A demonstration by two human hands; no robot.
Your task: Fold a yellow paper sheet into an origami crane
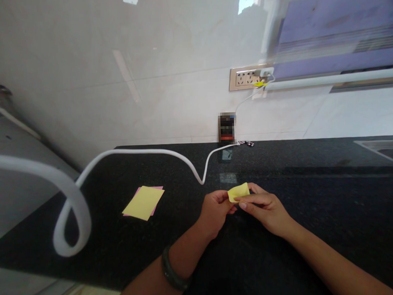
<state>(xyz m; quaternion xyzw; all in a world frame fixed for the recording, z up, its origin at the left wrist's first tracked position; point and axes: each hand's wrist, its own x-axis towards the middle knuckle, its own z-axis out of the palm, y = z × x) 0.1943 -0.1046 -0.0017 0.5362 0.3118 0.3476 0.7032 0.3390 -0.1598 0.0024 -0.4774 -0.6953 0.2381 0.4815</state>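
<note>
A small folded piece of yellow paper [238, 191] is held between both hands just above the black countertop [314, 195]. My left hand [216, 210] pinches its left end, fingers closed, with a dark bangle on the wrist. From the right, my right hand [264, 207] grips the paper's lower edge with thumb and forefinger. To the left, a yellow sheet [143, 202] lies flat on a pink sheet [138, 191] whose edges peek out.
A white cable [145, 152] loops across the counter from the left toward a small dark device [227, 128] standing against the tiled wall. Another thin cable runs up to a wall socket [250, 78]. A sink edge [380, 147] shows at far right.
</note>
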